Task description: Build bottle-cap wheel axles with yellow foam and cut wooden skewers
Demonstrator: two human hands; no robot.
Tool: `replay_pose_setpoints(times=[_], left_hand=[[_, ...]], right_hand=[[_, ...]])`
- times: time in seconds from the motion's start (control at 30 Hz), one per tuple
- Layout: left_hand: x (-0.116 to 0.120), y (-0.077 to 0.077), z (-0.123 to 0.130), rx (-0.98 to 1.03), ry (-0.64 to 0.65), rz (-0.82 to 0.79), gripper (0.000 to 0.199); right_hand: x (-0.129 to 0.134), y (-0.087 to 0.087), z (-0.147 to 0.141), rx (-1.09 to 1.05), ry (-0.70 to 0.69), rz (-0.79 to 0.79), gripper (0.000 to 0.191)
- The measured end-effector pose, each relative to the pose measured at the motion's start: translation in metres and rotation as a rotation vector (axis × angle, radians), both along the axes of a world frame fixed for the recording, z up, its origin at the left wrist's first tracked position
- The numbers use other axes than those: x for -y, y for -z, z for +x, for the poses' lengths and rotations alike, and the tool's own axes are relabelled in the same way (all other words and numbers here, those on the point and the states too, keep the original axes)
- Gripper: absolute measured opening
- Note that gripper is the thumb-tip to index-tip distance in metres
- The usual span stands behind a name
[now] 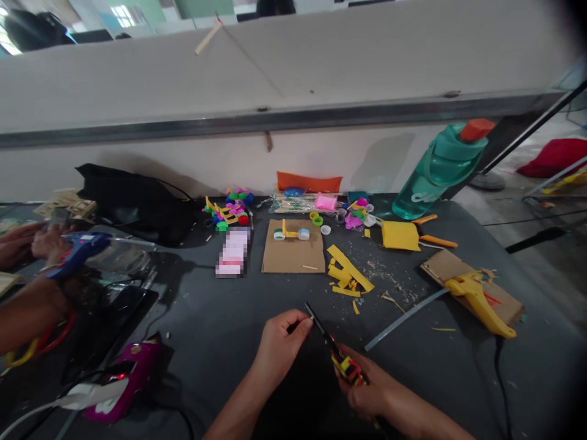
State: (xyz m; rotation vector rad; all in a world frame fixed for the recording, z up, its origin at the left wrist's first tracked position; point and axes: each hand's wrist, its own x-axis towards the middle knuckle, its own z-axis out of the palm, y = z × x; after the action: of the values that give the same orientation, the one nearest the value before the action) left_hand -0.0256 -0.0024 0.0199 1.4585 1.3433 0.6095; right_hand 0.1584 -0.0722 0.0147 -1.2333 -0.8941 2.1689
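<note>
Near the front middle of the table, my left hand [285, 339] is closed in a pinch. A tiny pale piece [312, 317], perhaps a stick end, shows at its fingertips, close to the dark blades. My right hand [367, 382] is wrapped round the yellow, red and black handle of what look like black-bladed scissors [328, 339], which point up and left towards my left thumb. Beyond my hands a cardboard square [293, 256] lies flat. On it is a small yellow piece with white wheel-like ends [291, 231], and a short stick lies near the lower edge.
Yellow strips [348, 272] and scraps lie right of the cardboard. A yellow glue gun [479, 299] with a long glue stick rests at right, its cord trailing forward. A teal bottle [435, 171] stands behind. At left are a magenta power strip [132, 373] and another person's arm [32, 305].
</note>
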Motion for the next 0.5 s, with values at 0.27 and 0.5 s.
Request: replay_pose_setpoints(times=[0.27,0.5], left_hand=[[0.002,0.003,0.000,-0.160,0.015,0.135,0.033],[0.005,0.002,0.003,-0.076,-0.011,0.181,0.034]], right_hand=[[0.002,0.049,0.002,-0.296,-0.078,-0.302,0.031],[-0.002,0.030,0.002,-0.603,-0.051,-0.387,0.039]])
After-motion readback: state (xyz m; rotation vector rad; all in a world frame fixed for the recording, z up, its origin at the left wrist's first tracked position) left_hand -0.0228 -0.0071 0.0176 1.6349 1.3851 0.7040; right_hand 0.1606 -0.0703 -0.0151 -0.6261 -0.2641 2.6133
